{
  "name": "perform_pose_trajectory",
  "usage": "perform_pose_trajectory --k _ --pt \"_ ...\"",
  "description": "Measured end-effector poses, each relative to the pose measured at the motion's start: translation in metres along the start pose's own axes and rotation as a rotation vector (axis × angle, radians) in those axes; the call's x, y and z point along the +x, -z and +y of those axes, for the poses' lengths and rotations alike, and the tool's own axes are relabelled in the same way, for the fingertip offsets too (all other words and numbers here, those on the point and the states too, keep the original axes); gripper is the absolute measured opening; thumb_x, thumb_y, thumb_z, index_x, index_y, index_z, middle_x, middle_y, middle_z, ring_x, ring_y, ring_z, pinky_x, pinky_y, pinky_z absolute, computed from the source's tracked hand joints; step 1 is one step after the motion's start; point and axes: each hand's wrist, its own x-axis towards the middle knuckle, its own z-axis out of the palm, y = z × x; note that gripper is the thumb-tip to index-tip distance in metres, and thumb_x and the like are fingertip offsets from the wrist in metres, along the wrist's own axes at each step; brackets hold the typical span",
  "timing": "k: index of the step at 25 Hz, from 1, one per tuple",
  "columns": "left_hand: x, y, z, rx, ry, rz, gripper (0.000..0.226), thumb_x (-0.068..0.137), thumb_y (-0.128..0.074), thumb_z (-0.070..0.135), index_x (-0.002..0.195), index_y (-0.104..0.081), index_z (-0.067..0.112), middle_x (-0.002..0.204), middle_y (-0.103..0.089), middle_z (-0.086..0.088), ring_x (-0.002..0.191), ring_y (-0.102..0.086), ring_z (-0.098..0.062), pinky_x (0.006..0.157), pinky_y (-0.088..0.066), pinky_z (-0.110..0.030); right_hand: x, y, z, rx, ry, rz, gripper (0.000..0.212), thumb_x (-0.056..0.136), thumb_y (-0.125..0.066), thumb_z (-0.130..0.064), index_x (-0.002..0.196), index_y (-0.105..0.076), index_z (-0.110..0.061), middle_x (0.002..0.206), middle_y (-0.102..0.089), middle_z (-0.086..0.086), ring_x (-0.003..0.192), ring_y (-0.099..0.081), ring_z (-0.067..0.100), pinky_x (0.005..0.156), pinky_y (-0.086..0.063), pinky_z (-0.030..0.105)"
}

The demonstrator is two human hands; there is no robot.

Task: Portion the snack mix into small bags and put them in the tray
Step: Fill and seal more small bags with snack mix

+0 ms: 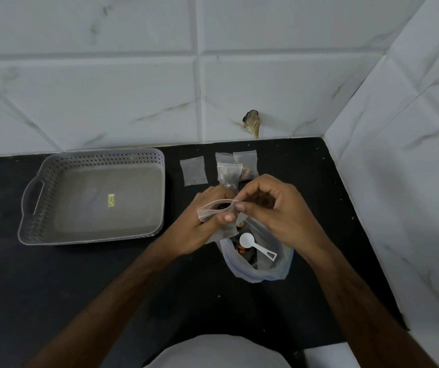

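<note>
Tray (53, 229) sitting on the bench (53, 288) at left, flat small bag (194, 170) lying just right of it, filled small bags (229, 174) lying further right near the wall (213, 88), scoop (256, 245) resting in the large bag (271, 272) before them

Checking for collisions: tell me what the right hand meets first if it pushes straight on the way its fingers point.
Probably the left hand: the right hand points leftward and both pinch the small clear plastic zip bag. Farther left sits the grey perforated plastic tray.
</note>
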Motion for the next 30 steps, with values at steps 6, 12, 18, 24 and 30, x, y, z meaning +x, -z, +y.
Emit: perform_pose_trajectory --k 6,12,18,24,30 --pt "-0.007 0.013 -0.007 -0.168 0.018 0.127 0.052 0.091 -0.067 0.051 0.118 -0.058 0.008 0.113 -0.063 -0.005 0.105 -0.063 -0.028 0.089 -0.054 -0.050 0.002 0.008 -0.007 0.029 0.047 0.042 0.009 0.085 -0.076 -0.008 0.090 -0.072 -0.013 0.089 -0.073 -0.003 0.087 -0.071 0.015 0.079 -0.059 0.031" --pt "-0.008 0.013 -0.013 0.007 -0.039 0.382 0.043 0.092 -0.068 0.047 0.092 -0.069 0.004 0.088 -0.067 -0.002 0.078 -0.064 -0.022 0.068 -0.053 -0.036 -0.001 0.002 0.005 0.061 0.025 0.141 0.010 0.084 -0.077 -0.006 0.089 -0.072 -0.014 0.088 -0.073 -0.003 0.087 -0.071 0.014 0.079 -0.059 0.030" --pt "-0.004 0.015 -0.010 0.079 -0.089 0.457 0.024 0.089 -0.074 0.031 0.088 -0.071 0.008 0.084 -0.068 -0.002 0.075 -0.066 -0.023 0.063 -0.055 -0.049 0.000 -0.003 0.001 -0.058 0.135 0.126 0.021 0.084 -0.076 -0.002 0.099 -0.074 -0.015 0.093 -0.072 -0.009 0.090 -0.070 0.009 0.079 -0.054 0.017" --pt "-0.005 0.019 -0.008 0.094 -0.156 0.421 0.021 0.089 -0.074 0.027 0.090 -0.072 0.006 0.085 -0.070 -0.002 0.076 -0.068 -0.020 0.065 -0.057 -0.044 -0.001 0.001 0.004 -0.018 0.146 0.168 0.022 0.086 -0.073 0.000 0.103 -0.072 -0.014 0.097 -0.071 -0.010 0.094 -0.069 0.012 0.083 -0.057 0.025" --pt "-0.002 0.018 -0.003 0.136 -0.179 0.430 0.010 0.086 -0.076 0.011 0.093 -0.069 0.011 0.088 -0.067 0.006 0.078 -0.065 -0.014 0.068 -0.056 -0.029 0.002 0.002 0.005 -0.036 0.151 0.169 0.027 0.088 -0.070 -0.001 0.111 -0.071 -0.017 0.104 -0.069 -0.011 0.100 -0.067 0.013 0.086 -0.056 0.023"
